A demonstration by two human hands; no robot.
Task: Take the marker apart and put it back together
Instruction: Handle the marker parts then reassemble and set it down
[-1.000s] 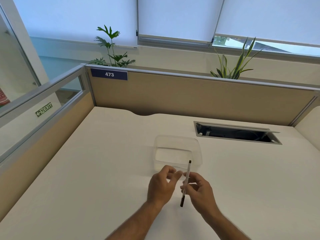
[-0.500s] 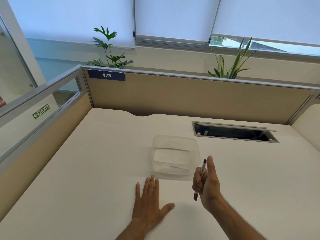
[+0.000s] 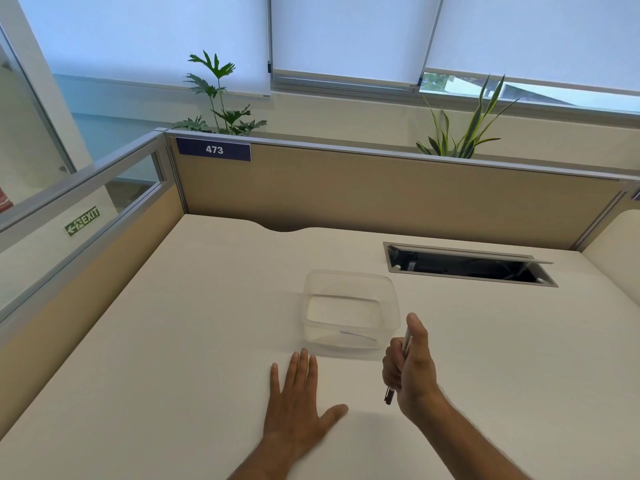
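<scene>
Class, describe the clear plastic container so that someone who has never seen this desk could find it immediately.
Start at the cream desk inside cubicle 473. Near its middle, in front of the open cable hatch, stands the clear plastic container, just beyond the left hand lying flat and the right hand gripping the marker. It is the only see-through thing there.

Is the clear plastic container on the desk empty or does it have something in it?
Not empty: the clear container has its lid off, and one thin pale stick-like piece lies on its floor; what it is, cannot tell.
</scene>
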